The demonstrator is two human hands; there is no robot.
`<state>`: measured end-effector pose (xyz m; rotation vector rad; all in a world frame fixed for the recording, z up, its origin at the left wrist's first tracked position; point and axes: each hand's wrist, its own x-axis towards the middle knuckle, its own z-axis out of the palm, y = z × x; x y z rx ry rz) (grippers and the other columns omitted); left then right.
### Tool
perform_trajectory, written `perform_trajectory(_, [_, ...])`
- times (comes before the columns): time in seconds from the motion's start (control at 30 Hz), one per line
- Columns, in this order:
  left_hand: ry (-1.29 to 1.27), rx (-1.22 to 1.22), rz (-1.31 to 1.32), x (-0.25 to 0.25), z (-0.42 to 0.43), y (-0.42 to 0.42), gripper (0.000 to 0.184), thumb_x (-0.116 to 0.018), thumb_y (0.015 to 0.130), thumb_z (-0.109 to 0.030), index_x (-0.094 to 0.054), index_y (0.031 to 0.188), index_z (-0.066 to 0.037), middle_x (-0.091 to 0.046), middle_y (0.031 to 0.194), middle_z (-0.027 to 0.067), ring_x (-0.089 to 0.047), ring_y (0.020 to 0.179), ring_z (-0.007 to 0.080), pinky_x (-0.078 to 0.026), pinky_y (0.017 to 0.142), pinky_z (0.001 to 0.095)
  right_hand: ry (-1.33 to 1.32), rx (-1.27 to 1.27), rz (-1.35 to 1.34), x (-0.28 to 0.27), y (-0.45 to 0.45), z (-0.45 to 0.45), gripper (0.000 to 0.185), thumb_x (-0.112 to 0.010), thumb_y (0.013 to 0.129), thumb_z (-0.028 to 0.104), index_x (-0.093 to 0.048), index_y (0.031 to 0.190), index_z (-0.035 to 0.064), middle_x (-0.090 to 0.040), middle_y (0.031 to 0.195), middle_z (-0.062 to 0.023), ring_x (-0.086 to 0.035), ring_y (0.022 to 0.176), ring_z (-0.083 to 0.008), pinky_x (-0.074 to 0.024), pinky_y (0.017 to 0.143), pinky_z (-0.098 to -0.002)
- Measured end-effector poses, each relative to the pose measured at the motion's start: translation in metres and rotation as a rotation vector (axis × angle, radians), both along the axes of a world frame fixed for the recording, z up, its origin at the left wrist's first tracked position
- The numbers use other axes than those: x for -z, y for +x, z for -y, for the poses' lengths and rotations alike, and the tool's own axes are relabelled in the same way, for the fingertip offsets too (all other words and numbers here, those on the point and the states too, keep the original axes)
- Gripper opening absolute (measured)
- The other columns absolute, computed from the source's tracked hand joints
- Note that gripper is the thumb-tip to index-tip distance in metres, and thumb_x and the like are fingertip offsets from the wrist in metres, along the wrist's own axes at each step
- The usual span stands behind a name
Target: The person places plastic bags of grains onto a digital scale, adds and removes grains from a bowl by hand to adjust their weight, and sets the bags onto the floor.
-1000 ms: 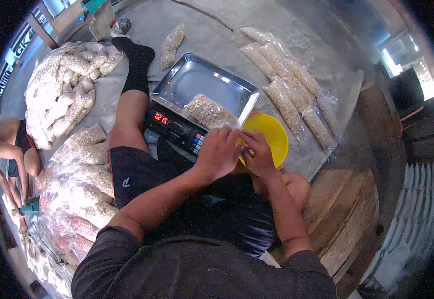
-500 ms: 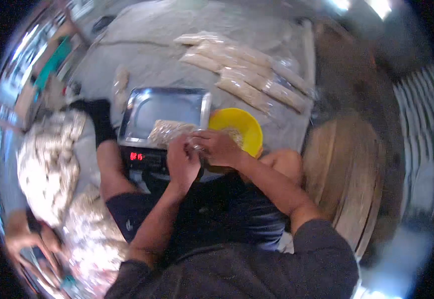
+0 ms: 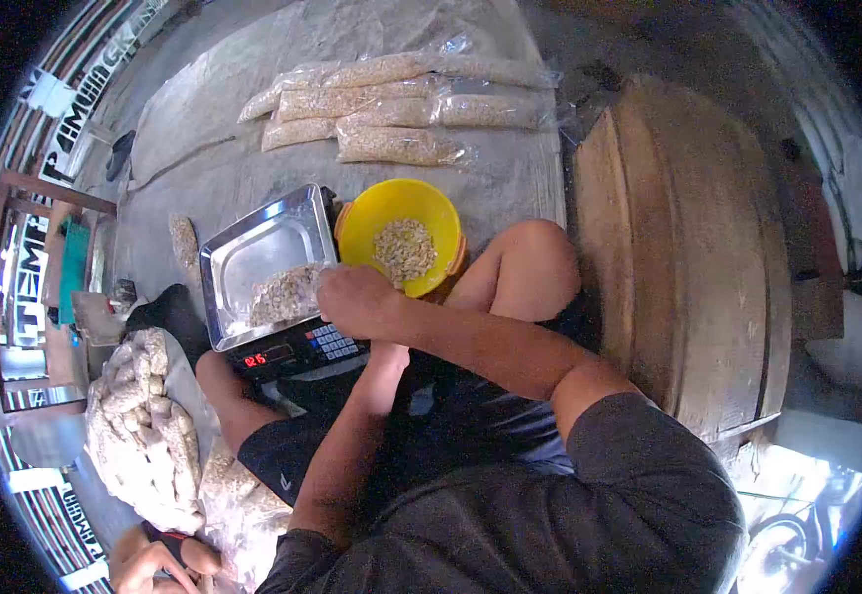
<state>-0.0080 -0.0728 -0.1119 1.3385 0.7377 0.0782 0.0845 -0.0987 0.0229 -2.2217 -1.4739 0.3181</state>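
A clear plastic bag of pale chopped pieces (image 3: 287, 294) lies on the steel tray of a digital scale (image 3: 243, 243). My right hand (image 3: 357, 302) is closed around the bag's gathered end at the tray's near right corner. Only the wrist side of my left hand (image 3: 388, 362) shows; its fingers are hidden beneath my right hand and forearm. The scale's display (image 3: 258, 359) glows with red digits. Right beside the scale, a yellow bowl (image 3: 354, 223) holds more loose pale pieces (image 3: 406, 247).
Several filled bags (image 3: 391, 111) lie in rows on the grey mat (image 3: 213, 109). One small filled bag (image 3: 184, 241) is left of the scale. A pile of bags (image 3: 149, 426) sits by my left leg, near another person's hand (image 3: 159, 569). A wooden block (image 3: 688, 238) stands right.
My view has turned and sharpened. My right hand has crossed over my left at the bag's end, where both hands were side by side before. The bag still rests on the tray.
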Motion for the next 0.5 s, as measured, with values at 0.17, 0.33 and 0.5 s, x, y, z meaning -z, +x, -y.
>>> perform_trajectory(0.17, [0.213, -0.017, -0.087, 0.000, -0.013, 0.010, 0.023, -0.058, 0.098, -0.027, -0.061, 0.105, -0.005, -0.065, 0.077, 0.0053, -0.060, 0.057, 0.0142, -0.047, 0.042, 0.0309, 0.344, -0.153, 0.028, 0.049, 0.016, -0.002, 0.027, -0.071, 0.081, 0.025, -0.070, 0.091, 0.0004, -0.069, 0.096, -0.0168, -0.069, 0.093, -0.0358, -0.0568, 0.080, -0.0453])
perform_trajectory(0.33, [0.191, 0.030, -0.223, -0.029, 0.005, 0.010, 0.031, -0.055, 0.099, -0.029, -0.066, 0.098, -0.001, -0.069, 0.075, 0.0085, -0.066, 0.057, 0.0194, -0.050, 0.044, 0.0331, 0.013, -0.173, -0.137, 0.031, 0.040, -0.004, 0.036, -0.070, 0.083, 0.037, -0.067, 0.092, 0.0015, -0.066, 0.096, -0.0152, -0.067, 0.094, -0.0368, -0.0536, 0.077, -0.0493])
perform_trajectory(0.5, [0.097, -0.021, -0.308, -0.078, -0.005, 0.004, 0.035, -0.057, 0.098, -0.032, -0.066, 0.084, -0.002, -0.066, 0.066, 0.0085, -0.065, 0.056, 0.0184, -0.049, 0.045, 0.0324, 0.042, -0.235, -0.071, 0.024, 0.040, -0.005, 0.038, -0.068, 0.086, 0.041, -0.070, 0.093, 0.0030, -0.068, 0.098, -0.0148, -0.067, 0.093, -0.0372, -0.0544, 0.078, -0.0497])
